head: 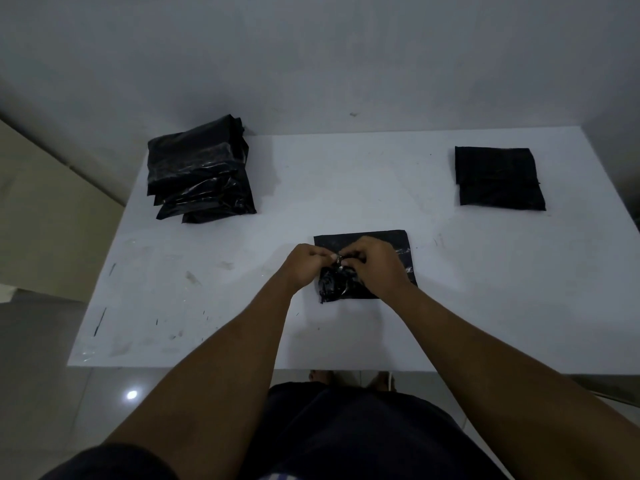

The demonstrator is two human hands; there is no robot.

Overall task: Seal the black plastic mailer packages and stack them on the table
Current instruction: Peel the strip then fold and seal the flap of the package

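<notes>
Pinching together over the bunched near-left corner of a black mailer (pixel 381 240), the curled fingers (pixel 320 252) of the left hand (pixel 306 268) and right hand (pixel 375 268) meet tip to tip, gripping the crumpled plastic. The mailer lies flat under them on the white table (pixel 346 174). Well beyond and left of the fingers sits a stack of glossy packages (pixel 201 174); well beyond and right lie flat matte packages (pixel 498 178).
</notes>
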